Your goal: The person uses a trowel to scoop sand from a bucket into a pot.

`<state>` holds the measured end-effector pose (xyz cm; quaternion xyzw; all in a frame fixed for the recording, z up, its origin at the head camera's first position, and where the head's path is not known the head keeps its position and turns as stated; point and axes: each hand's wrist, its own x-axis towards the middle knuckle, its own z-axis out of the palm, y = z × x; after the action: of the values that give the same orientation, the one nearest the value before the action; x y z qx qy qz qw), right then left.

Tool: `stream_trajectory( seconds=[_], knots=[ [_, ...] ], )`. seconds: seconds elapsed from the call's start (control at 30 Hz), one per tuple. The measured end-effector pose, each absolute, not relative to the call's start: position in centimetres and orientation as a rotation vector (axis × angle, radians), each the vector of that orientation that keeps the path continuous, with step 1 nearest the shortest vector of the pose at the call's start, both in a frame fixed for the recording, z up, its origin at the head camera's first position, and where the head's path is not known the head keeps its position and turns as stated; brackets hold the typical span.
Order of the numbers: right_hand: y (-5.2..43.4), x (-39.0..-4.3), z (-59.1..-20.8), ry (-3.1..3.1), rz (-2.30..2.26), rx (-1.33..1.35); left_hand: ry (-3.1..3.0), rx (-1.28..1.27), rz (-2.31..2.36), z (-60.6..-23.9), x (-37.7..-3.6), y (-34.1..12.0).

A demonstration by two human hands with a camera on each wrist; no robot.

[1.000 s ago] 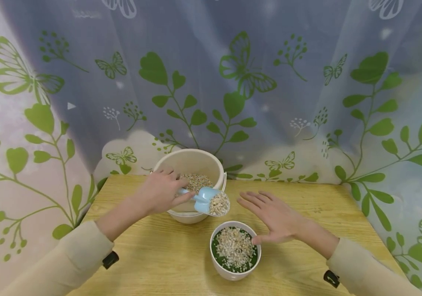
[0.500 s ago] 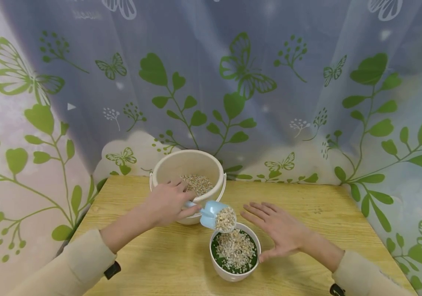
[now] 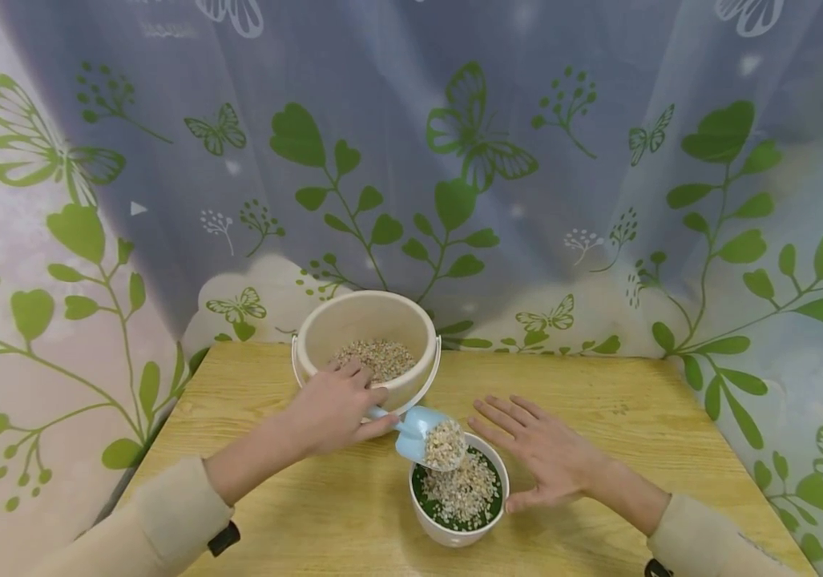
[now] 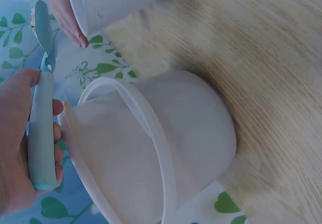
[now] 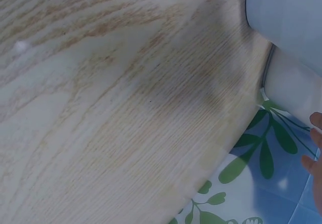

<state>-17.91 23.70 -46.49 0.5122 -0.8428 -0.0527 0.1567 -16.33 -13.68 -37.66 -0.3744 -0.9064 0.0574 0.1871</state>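
Left hand grips the handle of the light-blue scoop, fingers curled round it, just in front of the cream bucket that stands toward the table's far edge, left of the middle. The scoop's handle runs out from the fist to the right, and its bowl is tilted down over the far-left rim of the small white pot, loaded with pale gravel right at the lip. The pot sits near the front edge of the wooden table, its green inside already heaped with the same gravel. More of it lies in the bottom of the bucket. On to the right hand: fingers straight and spread, palm down, thumb against the pot's right side, holding nothing.
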Motion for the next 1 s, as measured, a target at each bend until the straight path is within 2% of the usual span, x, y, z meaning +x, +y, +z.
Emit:
stream_trajectory(
  seconds=[1.0],
  knots=[
    [23.5,-17.5,-45.9,-2.441,-0.19,1.493,-2.429,-1.102,0.312,-38.7,-15.6,-11.3]
  ],
)
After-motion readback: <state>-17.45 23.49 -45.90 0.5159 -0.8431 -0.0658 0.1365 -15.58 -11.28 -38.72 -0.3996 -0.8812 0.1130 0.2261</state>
